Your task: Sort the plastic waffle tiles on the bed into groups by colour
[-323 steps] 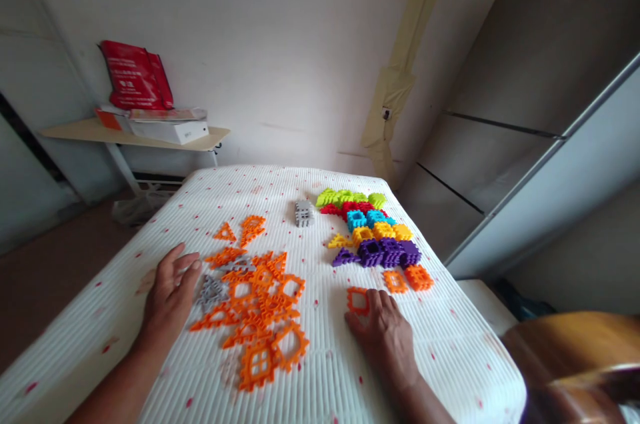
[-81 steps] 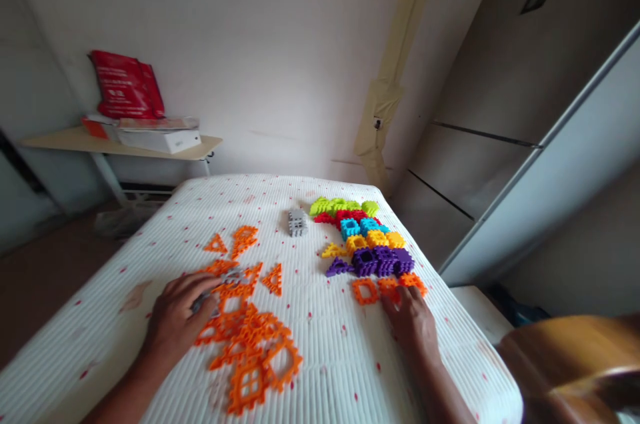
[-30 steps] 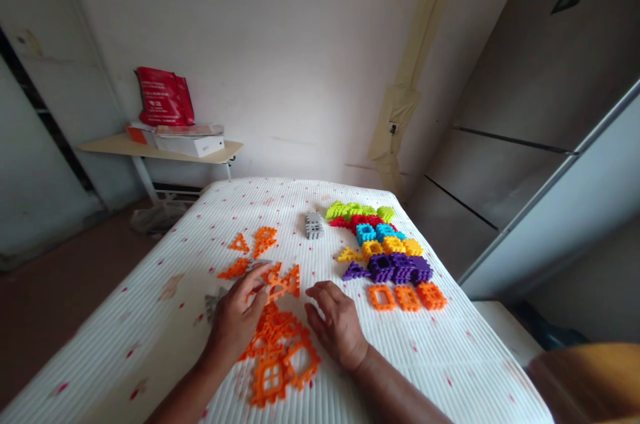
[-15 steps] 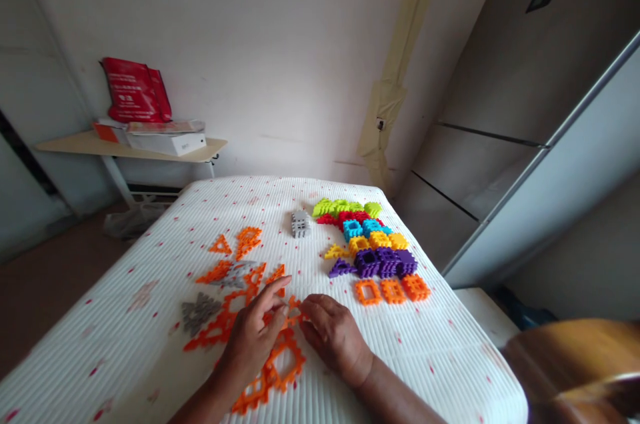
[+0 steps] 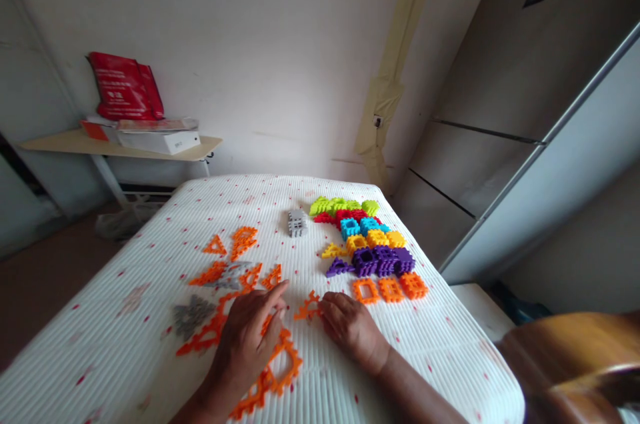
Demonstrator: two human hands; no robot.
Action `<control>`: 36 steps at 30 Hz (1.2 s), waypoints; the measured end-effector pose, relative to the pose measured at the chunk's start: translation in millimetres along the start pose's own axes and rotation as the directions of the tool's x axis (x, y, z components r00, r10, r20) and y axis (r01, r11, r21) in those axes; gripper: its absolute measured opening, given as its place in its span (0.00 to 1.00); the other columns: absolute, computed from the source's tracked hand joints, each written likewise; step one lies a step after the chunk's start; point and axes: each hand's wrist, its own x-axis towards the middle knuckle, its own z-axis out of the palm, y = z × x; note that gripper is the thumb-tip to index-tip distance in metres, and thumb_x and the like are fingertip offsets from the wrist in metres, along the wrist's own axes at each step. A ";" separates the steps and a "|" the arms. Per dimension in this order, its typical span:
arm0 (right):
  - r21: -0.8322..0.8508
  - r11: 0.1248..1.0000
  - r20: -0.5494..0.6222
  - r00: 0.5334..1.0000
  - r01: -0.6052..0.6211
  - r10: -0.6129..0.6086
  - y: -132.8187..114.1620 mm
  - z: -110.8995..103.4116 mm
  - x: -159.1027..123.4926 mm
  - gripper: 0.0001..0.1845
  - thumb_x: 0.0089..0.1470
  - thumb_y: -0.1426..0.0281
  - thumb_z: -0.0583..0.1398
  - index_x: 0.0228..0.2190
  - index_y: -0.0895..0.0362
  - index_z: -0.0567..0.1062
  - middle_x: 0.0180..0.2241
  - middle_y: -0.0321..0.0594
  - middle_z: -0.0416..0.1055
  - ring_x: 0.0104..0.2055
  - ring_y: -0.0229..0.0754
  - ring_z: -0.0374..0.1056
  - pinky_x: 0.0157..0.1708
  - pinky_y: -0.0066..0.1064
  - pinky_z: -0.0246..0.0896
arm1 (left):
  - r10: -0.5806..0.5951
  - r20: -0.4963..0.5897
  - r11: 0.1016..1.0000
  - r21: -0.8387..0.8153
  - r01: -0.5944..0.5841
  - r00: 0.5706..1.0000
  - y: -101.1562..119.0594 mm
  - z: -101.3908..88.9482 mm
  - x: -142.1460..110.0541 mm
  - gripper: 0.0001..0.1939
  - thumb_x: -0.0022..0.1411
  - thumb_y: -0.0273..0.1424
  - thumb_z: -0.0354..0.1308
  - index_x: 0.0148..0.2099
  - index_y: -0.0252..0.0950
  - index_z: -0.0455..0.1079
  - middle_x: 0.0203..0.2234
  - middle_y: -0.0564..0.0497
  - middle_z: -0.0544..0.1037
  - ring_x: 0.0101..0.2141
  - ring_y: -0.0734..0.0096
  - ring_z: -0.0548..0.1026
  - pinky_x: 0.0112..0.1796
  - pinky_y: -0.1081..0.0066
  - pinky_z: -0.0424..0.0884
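Note:
My right hand (image 5: 354,329) has its fingers closed on the edge of an orange triangular building piece (image 5: 306,309) with a notched rim, low over the tabletop. My left hand (image 5: 247,331) is open, its index finger and thumb stretched out and apart. It hovers over a spread of loose orange interlocking pieces and hides part of them. An orange frame piece (image 5: 295,359) lies just below its thumb. Orange triangles (image 5: 273,276) lie beyond its fingertips. To its left is a grey notched piece (image 5: 193,317), with more grey pieces (image 5: 233,274) farther back.
On the right, pieces stand grouped by colour: orange squares (image 5: 390,290), purple stacks (image 5: 386,262), yellow (image 5: 379,238), blue (image 5: 370,227), red (image 5: 345,215) and green (image 5: 336,205). A grey stack (image 5: 297,223) stands near the middle. A fridge (image 5: 480,111) rises beyond the table's right edge.
My right hand has moved slightly right, drawing the orange triangular piece away from the other orange pieces. My left hand has lowered a little and shifted slightly left. The view has shifted slightly.

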 end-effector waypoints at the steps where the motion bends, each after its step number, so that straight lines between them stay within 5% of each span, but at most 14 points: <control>1: -0.014 1.000 0.001 1.000 -0.016 0.016 5.7 -2.0 -2.0 0.12 0.61 0.77 0.48 0.36 0.59 0.71 0.35 0.45 0.73 0.34 0.40 0.69 0.32 0.28 0.66 | 0.016 -0.024 1.000 0.024 -0.016 1.000 -2.7 -3.5 1.1 0.17 0.62 0.28 0.50 0.54 0.40 0.64 0.30 0.52 0.78 0.33 0.69 0.76 0.39 0.67 0.70; 11: -0.245 0.942 0.208 0.936 -0.231 0.284 31.5 -7.3 -9.1 0.10 0.54 0.80 0.53 0.26 0.57 0.69 0.27 0.37 0.70 0.28 0.37 0.65 0.26 0.25 0.53 | 0.005 -0.130 0.997 0.075 0.005 0.991 -34.1 -16.5 -5.9 0.15 0.61 0.24 0.52 0.50 0.38 0.67 0.32 0.51 0.76 0.35 0.69 0.74 0.40 0.66 0.67; 22: -0.234 0.944 0.213 0.936 -0.231 0.282 20.6 -9.9 -4.0 0.11 0.57 0.79 0.51 0.26 0.57 0.69 0.28 0.37 0.70 0.28 0.36 0.65 0.27 0.26 0.53 | 0.010 -0.100 0.991 0.134 0.004 0.995 -35.5 -17.3 -1.2 0.13 0.59 0.22 0.49 0.42 0.38 0.71 0.32 0.51 0.78 0.35 0.66 0.74 0.39 0.65 0.67; 28: -0.137 0.966 0.207 0.947 -0.220 0.245 -10.8 4.0 36.4 0.09 0.55 0.78 0.52 0.30 0.56 0.71 0.31 0.38 0.71 0.32 0.38 0.66 0.30 0.26 0.56 | -0.098 -0.024 0.965 0.242 0.101 0.995 -43.3 -12.6 -5.6 0.15 0.57 0.22 0.47 0.41 0.40 0.73 0.34 0.51 0.80 0.36 0.64 0.75 0.37 0.64 0.67; 32: -0.011 0.990 0.276 0.951 -0.143 0.140 -22.7 23.0 80.3 0.11 0.53 0.76 0.54 0.38 0.55 0.72 0.43 0.39 0.71 0.43 0.40 0.66 0.40 0.27 0.60 | -0.144 0.042 0.947 0.294 0.125 0.989 -42.5 -11.2 -7.4 0.16 0.55 0.21 0.48 0.40 0.40 0.74 0.33 0.50 0.80 0.36 0.62 0.76 0.37 0.62 0.68; 36: -0.010 0.992 0.480 0.870 -0.126 0.115 -21.6 39.8 113.7 0.21 0.45 0.68 0.62 0.44 0.56 0.72 0.49 0.45 0.68 0.48 0.46 0.65 0.45 0.33 0.62 | -0.187 0.076 0.936 0.317 0.154 0.979 -40.3 -12.7 -7.3 0.17 0.54 0.21 0.48 0.40 0.40 0.74 0.34 0.49 0.80 0.37 0.62 0.76 0.37 0.62 0.70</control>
